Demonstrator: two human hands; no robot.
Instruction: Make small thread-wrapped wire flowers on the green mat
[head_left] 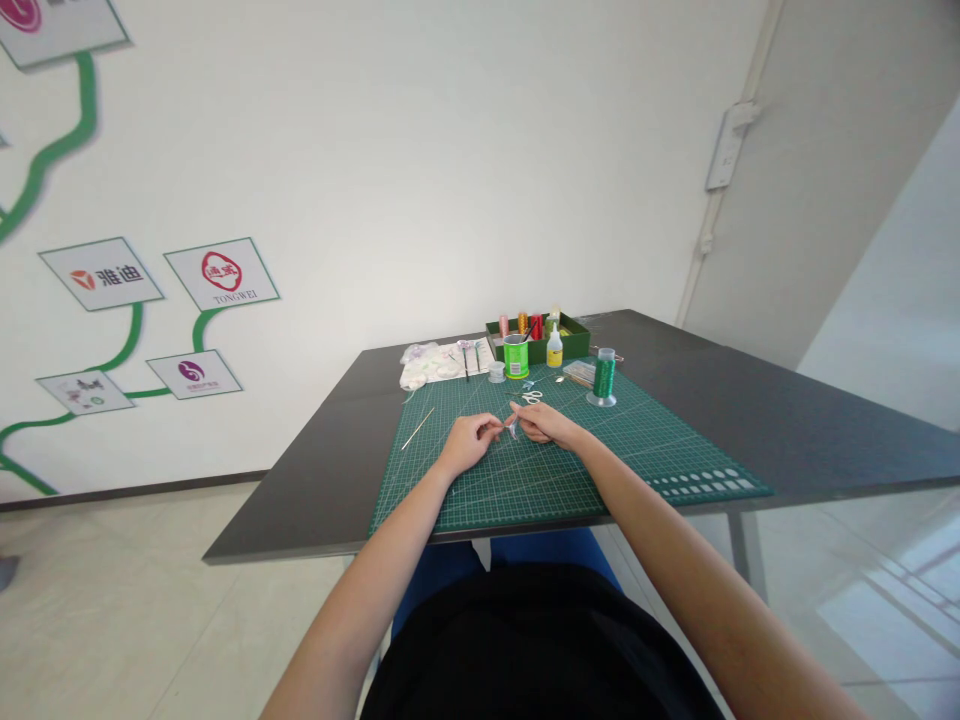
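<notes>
Above the green cutting mat, my two hands meet fingertip to fingertip. A small whitish-purple piece, too small to name, hangs between them at the fingertips. My right hand is closed in a pinch on it, thumb uppermost. Close beside it, my left hand is also pinched, but what its fingertips hold is too fine to make out. White-handled scissors lie on the mat just beyond my right hand. To the left of my left hand rests a thin wooden stick.
Behind stand a green can, a glue bottle and a green box with thread spools. A green thread spool is upright at right. White fluffy material lies back left on the dark table.
</notes>
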